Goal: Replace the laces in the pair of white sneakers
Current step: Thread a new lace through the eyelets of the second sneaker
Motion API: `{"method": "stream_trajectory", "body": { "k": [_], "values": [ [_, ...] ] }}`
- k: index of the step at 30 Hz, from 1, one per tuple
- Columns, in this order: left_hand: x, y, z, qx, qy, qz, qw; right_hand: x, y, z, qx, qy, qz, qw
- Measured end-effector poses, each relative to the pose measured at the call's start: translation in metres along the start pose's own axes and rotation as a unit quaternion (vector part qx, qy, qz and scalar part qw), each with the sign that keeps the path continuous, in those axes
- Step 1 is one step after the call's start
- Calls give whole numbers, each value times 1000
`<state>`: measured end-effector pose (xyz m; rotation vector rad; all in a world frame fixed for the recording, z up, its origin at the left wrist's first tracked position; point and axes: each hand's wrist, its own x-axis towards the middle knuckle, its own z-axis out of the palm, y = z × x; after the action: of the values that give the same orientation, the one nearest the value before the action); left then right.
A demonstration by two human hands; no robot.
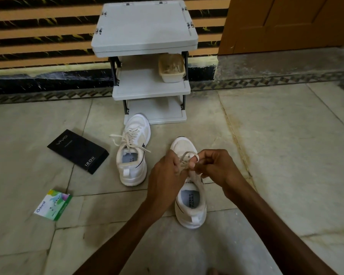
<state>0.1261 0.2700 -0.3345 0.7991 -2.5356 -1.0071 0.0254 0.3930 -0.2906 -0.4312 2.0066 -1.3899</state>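
Two white sneakers stand on the stone floor, toes pointing away from me. The left sneaker (pixel 133 153) has a cream lace threaded through it, with loose ends spread to both sides. Over the right sneaker (pixel 190 197) both hands work on its cream lace (pixel 188 155). My left hand (pixel 166 173) pinches the lace near the top eyelets. My right hand (pixel 213 165) holds a loop of the same lace curled over a finger. The hands hide the sneaker's tongue and most of its eyelets.
A grey three-tier plastic rack (pixel 147 62) stands against the striped wall, with a beige tub (pixel 172 69) on its middle shelf. A black box (pixel 77 150) and a small green-white box (pixel 53 204) lie on the floor to the left. A wooden door (pixel 286 22) is back right.
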Motion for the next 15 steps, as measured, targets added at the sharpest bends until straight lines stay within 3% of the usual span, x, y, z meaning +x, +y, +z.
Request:
{"method": "stream_trajectory", "body": {
  "k": [5,12,15],
  "values": [
    [11,-5,1,-32,-78,46,995,0,4,-4,8,8,-1,1000],
    [18,-6,-24,-120,-71,-16,990,2,8,-4,43,24,14,999],
    [21,-2,-34,-154,-110,-18,982,3,9,-2,44,23,14,999]
  ]
}}
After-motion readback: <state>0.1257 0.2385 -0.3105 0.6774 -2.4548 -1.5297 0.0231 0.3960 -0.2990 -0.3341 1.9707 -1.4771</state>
